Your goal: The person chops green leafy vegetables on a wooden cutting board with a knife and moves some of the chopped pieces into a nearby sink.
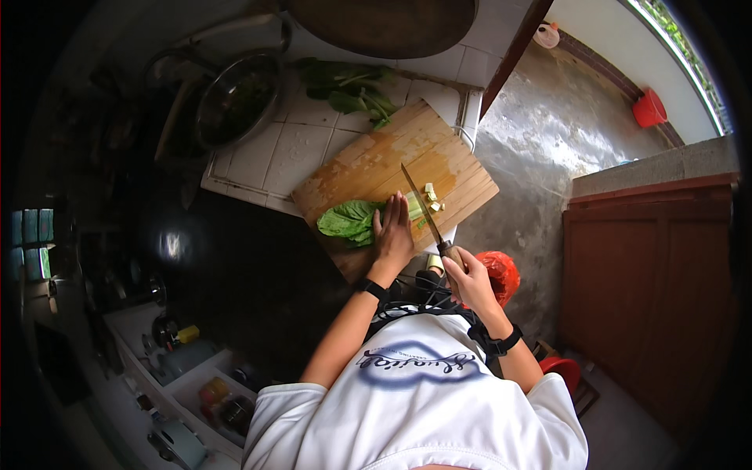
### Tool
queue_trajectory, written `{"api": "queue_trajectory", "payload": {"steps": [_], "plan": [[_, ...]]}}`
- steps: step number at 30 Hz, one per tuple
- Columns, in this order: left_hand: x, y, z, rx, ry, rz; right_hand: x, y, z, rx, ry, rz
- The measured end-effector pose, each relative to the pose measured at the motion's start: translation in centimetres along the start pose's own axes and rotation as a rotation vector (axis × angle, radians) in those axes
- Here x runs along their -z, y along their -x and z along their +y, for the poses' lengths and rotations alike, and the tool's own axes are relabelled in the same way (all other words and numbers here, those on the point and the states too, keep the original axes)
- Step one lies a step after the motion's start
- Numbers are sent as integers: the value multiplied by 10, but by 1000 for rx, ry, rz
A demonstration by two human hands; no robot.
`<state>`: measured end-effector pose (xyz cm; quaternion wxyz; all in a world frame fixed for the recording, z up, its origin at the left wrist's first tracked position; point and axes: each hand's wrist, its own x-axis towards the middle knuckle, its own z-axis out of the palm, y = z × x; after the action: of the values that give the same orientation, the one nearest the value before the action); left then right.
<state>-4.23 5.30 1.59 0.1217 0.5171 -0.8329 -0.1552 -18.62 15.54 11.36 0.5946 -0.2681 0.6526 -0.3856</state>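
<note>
A wet wooden cutting board (352, 167) lies askew on the white-tiled counter (294, 155), its near corner reaching past the counter edge. On it rests a leafy green vegetable (348, 218), leaves to the left and pale stalks to the right. My left hand (395, 232) presses down on the vegetable and holds it against the board. In my right hand (470, 279) is the wooden handle of a kitchen knife (424, 205). Its blade stands across the stalk end, close to my left fingers. Several small cut stalk pieces (433, 197) lie right of the blade.
More leafy greens (352, 88) lie at the counter's back, beside a metal basin (238, 100) of greens. A large wok (382, 23) is beyond them. Below on the right is a red plastic bag (499, 276). A red bucket (650, 108) stands by the far wall.
</note>
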Motion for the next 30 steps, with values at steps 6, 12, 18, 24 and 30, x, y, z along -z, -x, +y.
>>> {"api": "queue_trajectory", "payload": {"steps": [6, 12, 18, 24, 30], "plan": [[2, -2, -2, 5, 38, -63, -2, 8, 5, -70, 17, -6], [0, -1, -3, -10, 47, -17, -2, 11, 7, -58, 0, 13], [-3, -1, -3, -3, 48, -37, -7, 12, 10, -87, 120, 19], [-2, 1, -4, 26, 20, -63, -15, -14, 2, -127, 25, -24], [-4, -3, -5, 8, 80, -44, -23, -77, -8, 23, 28, -29]]}}
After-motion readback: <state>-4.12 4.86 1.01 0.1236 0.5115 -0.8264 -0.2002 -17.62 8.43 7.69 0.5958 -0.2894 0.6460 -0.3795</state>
